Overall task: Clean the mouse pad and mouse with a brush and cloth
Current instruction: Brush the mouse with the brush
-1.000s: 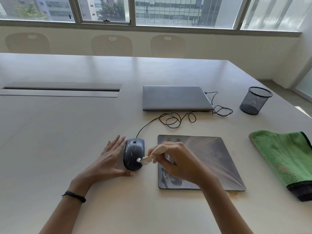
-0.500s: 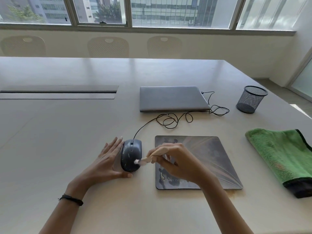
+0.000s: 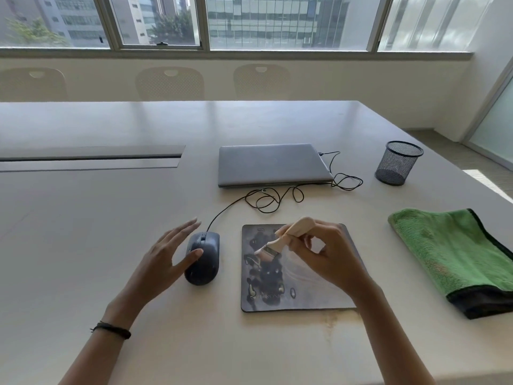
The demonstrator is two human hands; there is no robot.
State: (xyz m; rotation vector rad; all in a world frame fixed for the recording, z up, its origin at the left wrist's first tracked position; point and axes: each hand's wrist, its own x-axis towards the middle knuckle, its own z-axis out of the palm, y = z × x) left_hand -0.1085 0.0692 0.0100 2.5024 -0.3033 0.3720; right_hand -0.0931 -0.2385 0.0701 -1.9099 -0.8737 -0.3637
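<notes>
A dark wired mouse (image 3: 204, 259) lies on the table just left of the grey printed mouse pad (image 3: 266, 284). My left hand (image 3: 163, 259) hovers at the mouse's left side with fingers spread and straight, the thumb tip over the mouse's top. My right hand (image 3: 324, 257) holds a small brush (image 3: 280, 240) with a pale wooden handle above the pad, bristles pointing down-left toward the pad's upper left area. A green cloth (image 3: 455, 254) with a dark edge lies folded at the right of the table.
A shut grey laptop (image 3: 272, 165) sits behind the pad, with the mouse cable (image 3: 277, 198) coiled in front of it. A black mesh pen cup (image 3: 398, 162) stands at the back right. A cable slot (image 3: 91, 159) runs across the table's left. The table edge is close on the right.
My right hand has lifted the brush off the mouse and moved it right, over the mouse pad. My left hand has loosened from the mouse's side and raised its fingers.
</notes>
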